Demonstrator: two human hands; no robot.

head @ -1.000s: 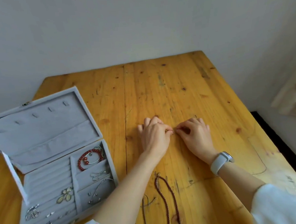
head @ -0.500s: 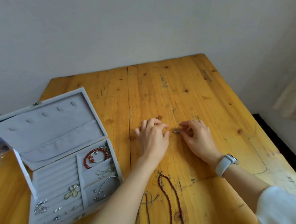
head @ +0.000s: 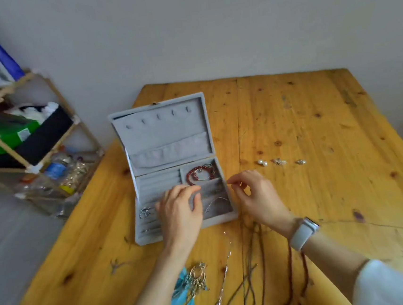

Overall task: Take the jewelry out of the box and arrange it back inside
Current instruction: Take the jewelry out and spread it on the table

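Observation:
The grey jewelry box stands open at the table's left, lid upright. A red bead bracelet lies in its top right compartment, and silver pieces sit in the ring rows. My left hand hovers over the box's middle with fingers curled down; what is under them is hidden. My right hand hangs just off the box's right edge, fingers loosely curled, nothing visible in them. Three earring pairs lie in a row on the table to the right.
On the wooden table near me lie a blue feather ornament, a silver chain, several dark cords and a red bead necklace. A cluttered wooden rack stands left of the table.
Both hands left the spot on the right where they set down an earring and moved left to the box. The view swung left and down.

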